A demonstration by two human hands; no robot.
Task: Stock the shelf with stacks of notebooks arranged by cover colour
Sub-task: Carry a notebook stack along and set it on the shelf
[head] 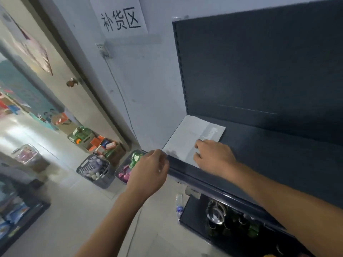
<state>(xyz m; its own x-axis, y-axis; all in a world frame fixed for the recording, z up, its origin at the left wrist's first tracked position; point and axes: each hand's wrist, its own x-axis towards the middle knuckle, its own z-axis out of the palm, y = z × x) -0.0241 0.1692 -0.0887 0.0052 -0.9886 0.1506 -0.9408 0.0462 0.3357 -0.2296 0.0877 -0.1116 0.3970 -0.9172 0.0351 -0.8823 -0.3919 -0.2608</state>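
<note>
From my remote seat, the dark blue shelf (269,145) fills the right of the head view, its upper board bare apart from one pale item. To its left stands a white wall (148,89), which carries a paper sign (120,17) with handwritten characters. The pale floor (65,210) runs off to the left. The white notebook (187,134) lies flat in the board's far-left corner, one side along the wall. I cannot tell whether it is one book or a stack. On the floor by the wall stand two grey baskets (89,164) of small goods. My right hand (213,156) rests on the notebook's near right part, with its fingers loosely bent and the tips down on the cover, not wrapped round it. My left hand (150,169) sits at the shelf's front left corner, fingers curled. Motion blur hides whether it grips anything. Below, a steel bowl (215,214) sits on a lower board, beside a plastic bottle (179,204).
</note>
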